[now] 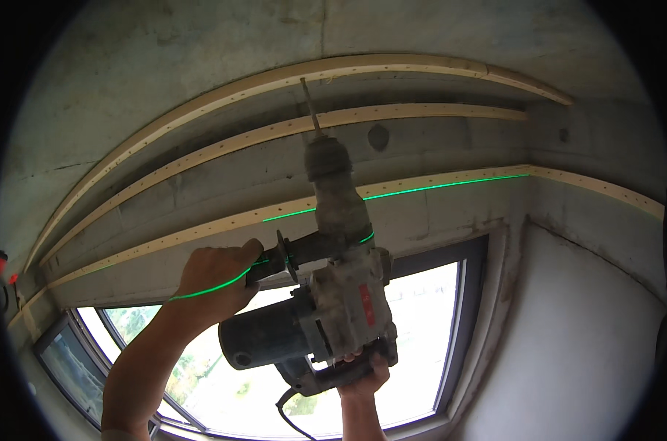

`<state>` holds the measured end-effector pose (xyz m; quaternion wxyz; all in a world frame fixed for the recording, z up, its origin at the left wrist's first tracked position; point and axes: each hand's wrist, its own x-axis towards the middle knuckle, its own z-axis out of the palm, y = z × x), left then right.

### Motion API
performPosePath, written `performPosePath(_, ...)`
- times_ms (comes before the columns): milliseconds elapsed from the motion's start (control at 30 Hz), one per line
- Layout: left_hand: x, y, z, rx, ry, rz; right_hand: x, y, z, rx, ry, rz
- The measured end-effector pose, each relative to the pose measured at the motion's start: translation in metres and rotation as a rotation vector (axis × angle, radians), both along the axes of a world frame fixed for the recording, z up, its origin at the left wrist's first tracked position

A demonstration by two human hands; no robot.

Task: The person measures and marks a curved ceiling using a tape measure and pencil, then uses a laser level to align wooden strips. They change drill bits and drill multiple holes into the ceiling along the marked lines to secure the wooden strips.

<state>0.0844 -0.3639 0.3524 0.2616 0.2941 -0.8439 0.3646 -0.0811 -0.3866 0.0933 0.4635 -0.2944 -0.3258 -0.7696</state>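
A large, dusty rotary hammer drill [348, 294] is held up overhead, its bit [311, 109] pointing toward the ceiling. My left hand [219, 278] wraps round the black side handle, which sticks out to the left of the drill body. Low on the tool, my right hand [368, 375] grips the rear handle, its fingers partly hidden behind it. In the picture the bit's tip overlaps the uppermost wooden strip [274, 82]; whether it touches the strip I cannot tell. A green laser line crosses the drill and my left hand.
Two more wooden strips, a middle one [260, 134] and a lower one [436, 178], run along the concrete wall with rows of dark holes. Behind the drill is a bright window [429, 316] with a dark frame, its left sash [72, 364] swung open. A power cord [289, 419] hangs below the tool.
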Motion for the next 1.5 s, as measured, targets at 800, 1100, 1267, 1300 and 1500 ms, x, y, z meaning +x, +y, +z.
performPosePath(800, -0.004, -0.001, 0.001, 0.018, -0.052, 0.021, 0.006, 0.001, 0.012, 0.134, -0.024, -0.093)
performPosePath(1100, -0.005, -0.001, 0.004, 0.018, -0.053, 0.019, -0.004, -0.013, -0.004, -0.019, 0.012, -0.02)
performPosePath(1267, -0.003, -0.004, 0.004, 0.027, -0.049, 0.014, -0.002, -0.009, 0.001, 0.034, -0.016, -0.048)
performPosePath(1300, -0.003, -0.004, 0.003, 0.035, -0.043, 0.015, 0.0, -0.005, 0.006, 0.089, -0.045, -0.069)
performPosePath(1500, -0.005, 0.0, 0.005, 0.042, -0.039, -0.004, -0.001, -0.013, 0.0, 0.0, -0.058, -0.009)
